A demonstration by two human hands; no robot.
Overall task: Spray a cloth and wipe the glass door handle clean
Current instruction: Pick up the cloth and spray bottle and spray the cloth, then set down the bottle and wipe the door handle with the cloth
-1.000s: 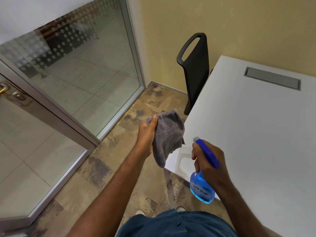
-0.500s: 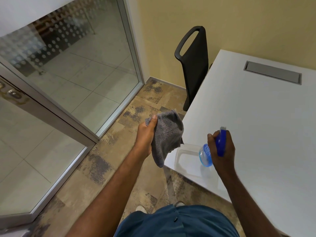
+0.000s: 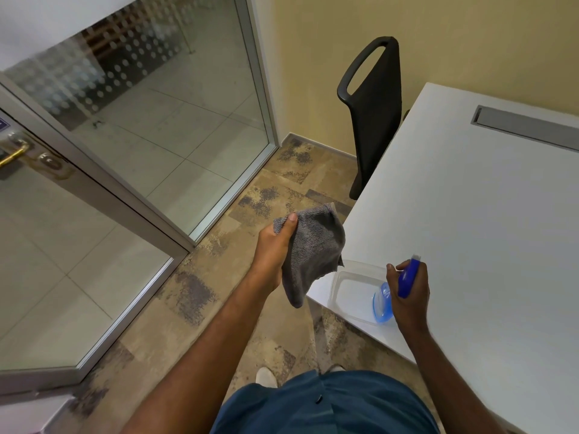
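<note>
My left hand (image 3: 273, 248) grips a grey cloth (image 3: 313, 249) that hangs down in front of the table corner. My right hand (image 3: 409, 292) holds a blue spray bottle (image 3: 384, 303) by its dark blue trigger head, upright over a clear plastic tray (image 3: 347, 289) at the corner of the white table (image 3: 488, 233). The brass door handle (image 3: 14, 155) sits on the glass door (image 3: 62, 245) at the far left edge, well apart from both hands.
A black chair (image 3: 374, 114) stands against the yellow wall beside the table. A fixed glass panel (image 3: 163, 120) with frosted dots fills the upper left. The floor is brown patterned carpet (image 3: 194, 296). A grey cable hatch (image 3: 526, 128) is set in the table top.
My right hand has carried the spray bottle from off the table's edge onto the clear tray at the corner. The cloth stays in my left hand. The view has swung left, showing the door handle.
</note>
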